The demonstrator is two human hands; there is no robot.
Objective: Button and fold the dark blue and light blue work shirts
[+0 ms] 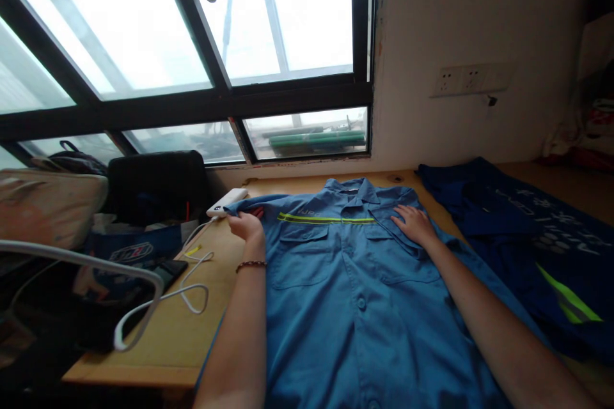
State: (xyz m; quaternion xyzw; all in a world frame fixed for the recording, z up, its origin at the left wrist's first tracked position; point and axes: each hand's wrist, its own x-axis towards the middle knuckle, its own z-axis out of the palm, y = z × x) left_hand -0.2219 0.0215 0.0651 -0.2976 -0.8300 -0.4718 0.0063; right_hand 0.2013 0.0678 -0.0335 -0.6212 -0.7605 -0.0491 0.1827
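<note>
A blue work shirt (pixel 355 294) with a yellow-green chest stripe lies buttoned and face up on the wooden table (pixel 182 339), collar toward the window. My left hand (pixel 245 225), with a bead bracelet at the wrist, pinches the shirt's left shoulder edge near the sleeve. Flat on the shirt's right chest, just below the collar, rests my right hand (pixel 413 223) with its fingers spread.
A white power bank (pixel 227 202) with a white cable (pixel 192 268) lies by the left shoulder. A white hanger (pixel 119 294) sits at the table's left edge beside bags (pixel 48 204). A dark blue garment (pixel 527 236) lies at right. Window and wall stand behind.
</note>
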